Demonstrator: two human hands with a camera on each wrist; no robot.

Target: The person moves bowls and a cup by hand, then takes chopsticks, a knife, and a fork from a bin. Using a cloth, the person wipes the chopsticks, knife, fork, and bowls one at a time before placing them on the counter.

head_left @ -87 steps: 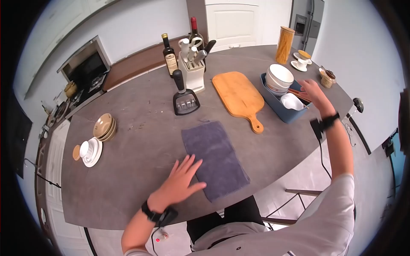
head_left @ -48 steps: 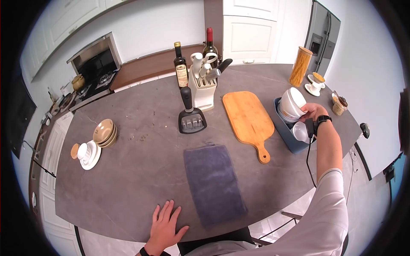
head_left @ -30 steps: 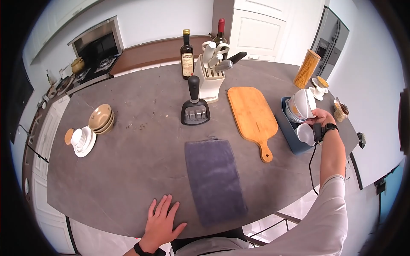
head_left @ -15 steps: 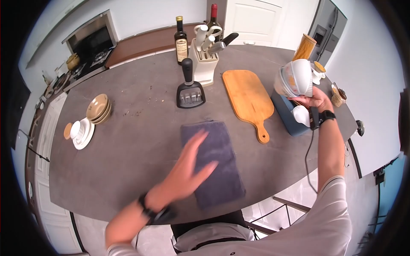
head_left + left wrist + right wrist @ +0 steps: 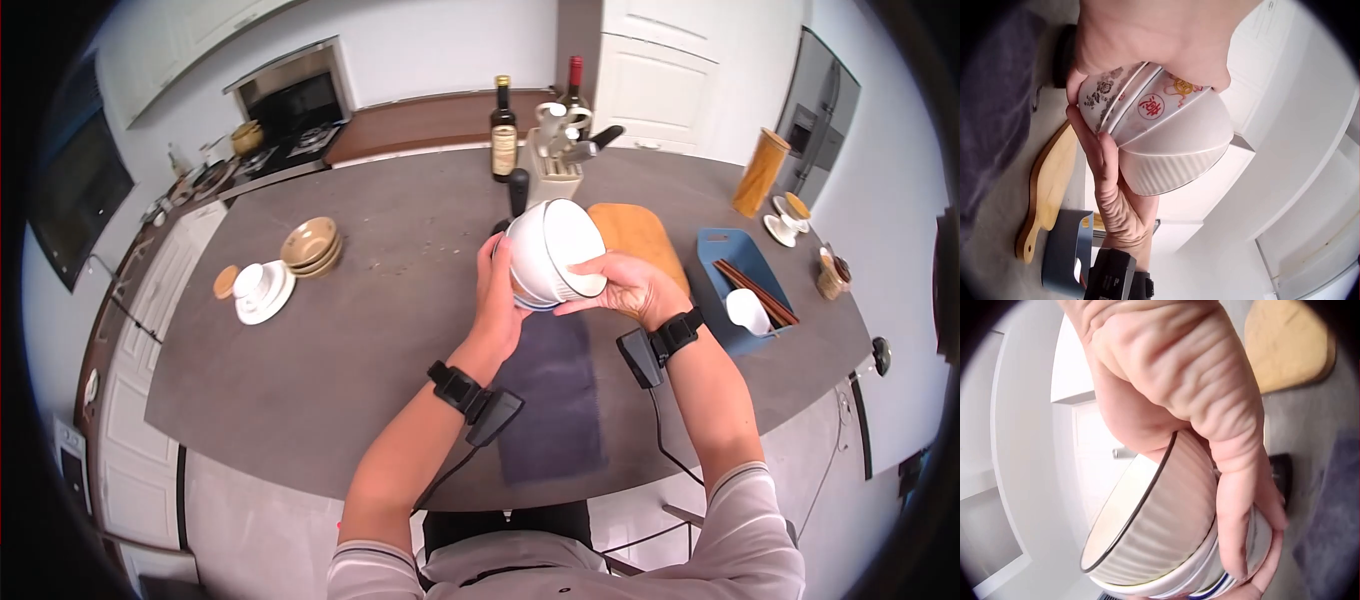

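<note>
Wrist views close on shared bowls [image 5: 1169, 132]

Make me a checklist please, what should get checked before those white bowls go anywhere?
1. Two hands on the white bowls: ok, the left hand and right hand both hold them.
2. Bowls tucked into each other: ok, they are nested in one stack.
3. Stack level: not ok, it is tilted.
4. Bowls out of the blue bin: ok, they are held up away from it.
5. Lower bowls empty inside: cannot tell, the top bowl hides their insides.
6. Tabletop clean: not ok, little specks lie beside the brown bowls.
</note>
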